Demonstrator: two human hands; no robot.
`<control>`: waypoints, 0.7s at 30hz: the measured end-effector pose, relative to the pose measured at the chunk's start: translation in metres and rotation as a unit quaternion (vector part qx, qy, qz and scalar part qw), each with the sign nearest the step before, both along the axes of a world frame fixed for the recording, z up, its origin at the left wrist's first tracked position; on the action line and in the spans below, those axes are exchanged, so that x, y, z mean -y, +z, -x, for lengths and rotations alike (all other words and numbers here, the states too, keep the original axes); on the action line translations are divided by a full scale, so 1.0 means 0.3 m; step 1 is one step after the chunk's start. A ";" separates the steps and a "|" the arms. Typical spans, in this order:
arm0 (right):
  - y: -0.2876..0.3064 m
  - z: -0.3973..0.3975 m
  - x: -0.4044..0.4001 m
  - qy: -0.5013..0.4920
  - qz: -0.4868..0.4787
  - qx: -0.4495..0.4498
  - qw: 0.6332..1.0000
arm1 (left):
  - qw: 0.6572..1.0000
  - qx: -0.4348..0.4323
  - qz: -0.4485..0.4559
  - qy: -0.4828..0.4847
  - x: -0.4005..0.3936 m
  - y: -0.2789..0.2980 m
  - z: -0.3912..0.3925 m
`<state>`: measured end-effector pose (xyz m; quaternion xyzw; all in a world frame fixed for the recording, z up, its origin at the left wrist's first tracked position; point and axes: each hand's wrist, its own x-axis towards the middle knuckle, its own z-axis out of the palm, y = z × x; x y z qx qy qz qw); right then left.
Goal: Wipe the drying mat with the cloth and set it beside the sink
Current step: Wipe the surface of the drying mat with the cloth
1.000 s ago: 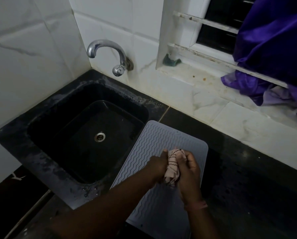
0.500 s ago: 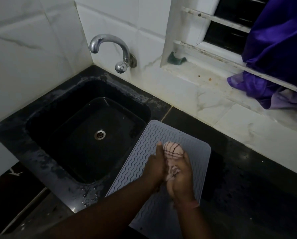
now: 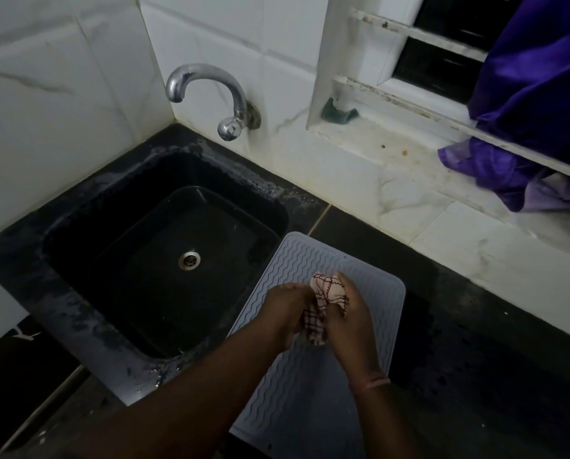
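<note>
Lying flat on the dark counter (image 3: 475,342) just right of the sink (image 3: 164,246), the grey mat (image 3: 296,409) is sitting under both hands. The left hand (image 3: 286,313) and right hand (image 3: 349,319) are gripping the bunched checked cloth (image 3: 326,303) between them, above the mat's middle.

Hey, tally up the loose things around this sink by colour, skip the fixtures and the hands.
Grey: 1, the drying mat
Pink checked: 1, the cloth, held by both hands
Purple: 1, the fabric at the window
Green: 1, a small scrap on the sill
Total: 4
</note>
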<state>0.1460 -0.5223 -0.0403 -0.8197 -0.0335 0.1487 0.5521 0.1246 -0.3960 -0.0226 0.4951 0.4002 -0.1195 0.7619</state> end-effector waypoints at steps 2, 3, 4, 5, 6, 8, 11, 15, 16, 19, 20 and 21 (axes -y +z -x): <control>-0.011 0.025 -0.001 0.036 0.082 0.045 0.995 | 1.000 0.017 0.022 -0.007 0.018 0.025 0.001; -0.006 0.039 -0.002 0.065 0.116 0.058 0.989 | 0.999 0.036 0.036 -0.015 0.024 0.030 0.002; 0.002 0.053 -0.005 0.094 0.124 0.057 0.986 | 0.997 0.056 0.047 -0.021 0.026 0.023 0.001; 0.012 0.065 -0.009 0.118 0.109 0.053 0.985 | 0.995 0.071 0.061 -0.015 0.024 0.015 -0.001; 0.023 0.074 -0.012 0.131 0.072 0.045 0.988 | 0.993 0.078 0.084 0.003 0.014 0.001 -0.003; 0.049 0.079 -0.018 0.087 -0.055 0.004 0.995 | 0.985 0.066 0.151 0.044 -0.016 -0.015 -0.005; 0.077 0.053 -0.009 -0.021 -0.104 -0.023 0.994 | 0.970 0.069 0.221 0.073 -0.054 -0.031 -0.008; 0.052 0.020 -0.026 0.023 -0.145 -0.127 0.981 | 0.978 0.100 0.178 0.037 -0.034 -0.031 -0.020; 0.040 0.016 -0.033 0.011 -0.200 -0.161 0.966 | 0.987 0.108 0.121 0.012 -0.032 -0.030 -0.022; 0.021 -0.009 -0.042 -0.053 -0.334 -0.235 0.912 | 0.983 0.135 -0.069 -0.104 -0.028 -0.014 -0.022; 0.020 -0.020 -0.041 -0.061 -0.341 -0.240 0.907 | 0.976 0.135 -0.113 -0.125 -0.025 -0.019 -0.020; 0.020 -0.034 -0.038 -0.065 -0.332 -0.239 0.910 | 0.969 0.135 -0.160 -0.128 -0.024 -0.032 -0.020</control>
